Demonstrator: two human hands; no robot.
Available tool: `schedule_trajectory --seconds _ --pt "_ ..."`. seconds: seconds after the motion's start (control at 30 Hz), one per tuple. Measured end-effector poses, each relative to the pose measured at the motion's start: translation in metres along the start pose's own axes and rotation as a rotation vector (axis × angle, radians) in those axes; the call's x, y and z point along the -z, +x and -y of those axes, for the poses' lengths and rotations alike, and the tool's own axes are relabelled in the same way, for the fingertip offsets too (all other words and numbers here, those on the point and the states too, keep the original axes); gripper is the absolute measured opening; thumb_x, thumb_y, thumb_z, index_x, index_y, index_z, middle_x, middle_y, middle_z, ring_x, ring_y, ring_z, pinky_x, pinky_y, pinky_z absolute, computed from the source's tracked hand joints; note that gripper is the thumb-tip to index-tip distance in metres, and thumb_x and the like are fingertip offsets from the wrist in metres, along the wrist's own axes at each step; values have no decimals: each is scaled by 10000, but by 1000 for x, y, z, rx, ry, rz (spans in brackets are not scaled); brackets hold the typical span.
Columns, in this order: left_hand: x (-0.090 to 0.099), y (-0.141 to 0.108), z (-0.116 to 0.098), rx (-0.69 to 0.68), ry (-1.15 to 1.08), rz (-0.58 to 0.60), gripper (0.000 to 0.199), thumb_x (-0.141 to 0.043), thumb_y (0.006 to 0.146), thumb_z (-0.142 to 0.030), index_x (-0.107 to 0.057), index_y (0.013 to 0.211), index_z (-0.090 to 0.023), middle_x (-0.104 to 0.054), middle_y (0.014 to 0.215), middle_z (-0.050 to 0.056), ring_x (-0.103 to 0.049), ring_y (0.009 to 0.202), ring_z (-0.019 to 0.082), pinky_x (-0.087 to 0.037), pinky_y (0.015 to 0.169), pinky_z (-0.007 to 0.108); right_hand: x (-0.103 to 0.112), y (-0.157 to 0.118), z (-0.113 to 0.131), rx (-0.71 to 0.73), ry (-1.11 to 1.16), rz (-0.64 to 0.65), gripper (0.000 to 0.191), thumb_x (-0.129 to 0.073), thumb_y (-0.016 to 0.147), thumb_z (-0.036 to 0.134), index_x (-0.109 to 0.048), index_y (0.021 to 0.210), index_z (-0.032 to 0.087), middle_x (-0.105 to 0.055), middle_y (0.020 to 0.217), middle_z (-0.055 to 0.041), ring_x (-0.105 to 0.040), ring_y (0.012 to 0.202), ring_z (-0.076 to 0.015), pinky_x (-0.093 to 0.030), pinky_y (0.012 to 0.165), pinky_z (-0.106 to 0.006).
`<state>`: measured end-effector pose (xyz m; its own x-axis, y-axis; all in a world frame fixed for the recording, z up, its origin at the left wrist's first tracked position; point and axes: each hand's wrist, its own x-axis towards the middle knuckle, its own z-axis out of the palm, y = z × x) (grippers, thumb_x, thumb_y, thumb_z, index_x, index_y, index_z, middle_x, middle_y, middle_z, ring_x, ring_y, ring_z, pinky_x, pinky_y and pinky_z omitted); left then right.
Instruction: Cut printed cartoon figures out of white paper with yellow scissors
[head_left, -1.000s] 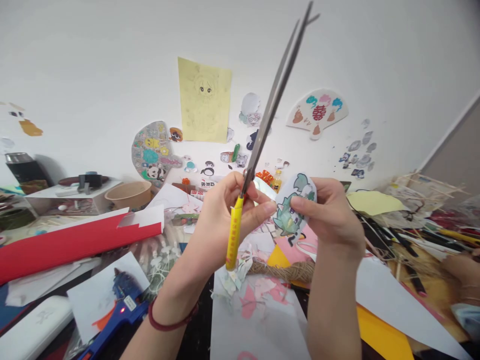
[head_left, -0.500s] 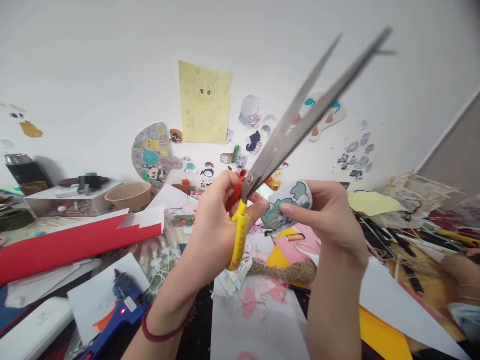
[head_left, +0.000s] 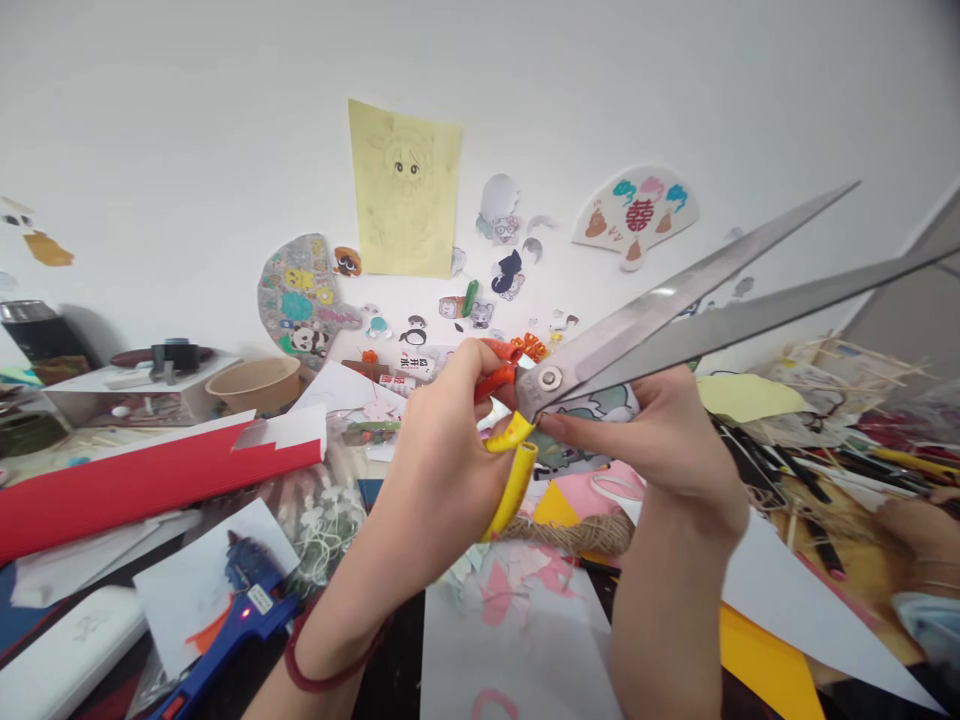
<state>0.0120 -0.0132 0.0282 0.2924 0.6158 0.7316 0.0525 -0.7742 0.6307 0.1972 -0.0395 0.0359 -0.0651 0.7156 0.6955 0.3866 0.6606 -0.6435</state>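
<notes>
Since the scissors (head_left: 637, 325) gape wide right in front of the cutout (head_left: 600, 406), the step in hand is prob. trimming its edge, btwn snips or while lining up. Can't tell if any of it sits in the bite; it looks to be behind the lower blade. Next snip would call for the edge seated btwn the blades nr the pivot, w/ R hand (head_left: 679, 440) kept clear. Scissors' long axis runs from handles at lower L to tips at upper R, shallow tilt up, both tips aimed R & well apart; upper blade is the steeper, lower one reaches the view's R edge. Cutout's visible strip lies approx. sideways, R end in the grip; its true long axis is hidden, mostly by blade & thumb. Pos.: both up in mid-air, above & beyond a sheet (head_left: 570, 660) w/ pink scraps (head_left: 499, 595). L hand (head_left: 450, 457): fingers curled round the red & yellow handles. R hand: fingers in a pinch on the cutout, thumb on its near face, tip just beside the pivot. Farther out: twine (head_left: 600, 533) just past the scraps, glue gun (head_left: 259, 620) to L, red light on; red strip (head_left: 150, 483) beyond it; another person's arm (head_left: 915, 530) at far R; yellow sheet (head_left: 405, 215) & fan (head_left: 637, 215) on the wall (head_left: 225, 120).
</notes>
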Motion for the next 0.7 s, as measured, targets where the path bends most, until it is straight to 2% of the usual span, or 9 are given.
schedule_trajectory --seconds 0.13,0.27,0.4,0.5,0.53,0.6,0.67,0.7 --pt "0 -1 -1 -9 30 -4 333 -610 705 -4 -394 780 -246 -624 842 -31 -540 719 131 -376 615 274 0 0 4 31 -58 3 79 -841 721 318 -778 747 278 -676 611 14 -652 633 -180 -491 484 -294" --pt "-2 0 0 6 76 -25 330 -616 698 -10 -401 778 -247 -620 800 -36 -527 679 132 -340 579 284 -4 1 9 34 -89 13 77 -818 746 263 -758 697 261 -666 596 27 -595 555 -138 -477 475 -271" --pt "-2 0 0 10 132 -54 297 -623 704 -40 -439 817 -243 -634 830 -23 -558 701 136 -375 597 282 -5 1 10 21 -107 10 117 -796 756 234 -728 662 241 -642 587 37 -572 543 -122 -465 484 -258" --pt "10 1 -3 34 182 -158 282 -688 701 -110 -499 867 -239 -652 878 6 -616 812 178 -448 671 301 5 1 3 -78 -161 -99 269 -816 727 223 -621 541 206 -538 511 45 -495 495 -101 -380 441 -248" --pt "16 2 -3 27 166 -251 268 -711 713 -157 -502 859 -240 -647 846 3 -624 802 184 -459 669 306 10 2 -1 -84 -168 -167 285 -830 715 234 -610 537 201 -511 504 47 -469 483 -95 -350 432 -250" --pt "31 5 -1 44 151 -350 267 -755 734 -252 -494 789 -235 -646 800 -3 -645 764 182 -482 659 309 18 4 -10 -50 -107 -275 254 -848 703 264 -638 576 203 -534 536 38 -470 501 -102 -358 452 -262" --pt "45 9 8 83 130 -388 295 -772 726 -321 -493 763 -233 -635 758 -16 -661 728 182 -503 663 315 22 6 -16 -27 -30 -304 233 -851 708 297 -662 608 205 -549 545 33 -473 509 -105 -359 457 -266" --pt "50 11 14 138 174 -357 298 -778 723 -334 -503 770 -228 -643 762 -11 -673 764 193 -507 693 322 22 7 -17 -21 2 -308 220 -842 722 307 -671 628 205 -540 548 34 -464 513 -103 -354 461 -265"
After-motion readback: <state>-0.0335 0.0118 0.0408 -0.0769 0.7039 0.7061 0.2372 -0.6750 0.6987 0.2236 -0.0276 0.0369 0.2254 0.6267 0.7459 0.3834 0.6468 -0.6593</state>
